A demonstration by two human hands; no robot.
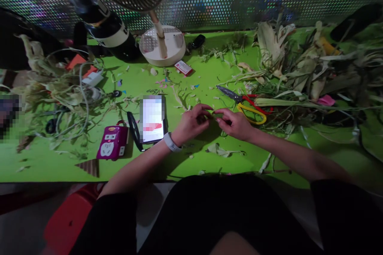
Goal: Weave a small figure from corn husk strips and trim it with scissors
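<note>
My left hand (193, 122), with a pale band on its wrist, is over the green table (179, 163), its thumb and fingers curled into a pinch. Facing it, my right hand (232, 123) is also pinched, and the fingertips nearly meet. Something small and greenish seems to sit between them, too tiny to name. Just beyond my right hand lie scissors (236, 97) with one red and one yellow handle, blades pointing left. A dry, pale leaf (221, 150) rests on the table below my hands. Left of my left wrist is a lit phone (153, 121).
Dried plant stalks and husks (302, 75) heap up on the right, and another pile (68, 95) with a white cable lies left. A purple power socket (112, 142), a white fan base (163, 46), a dark bottle (107, 28) and a small red-and-white box (183, 68) stand about.
</note>
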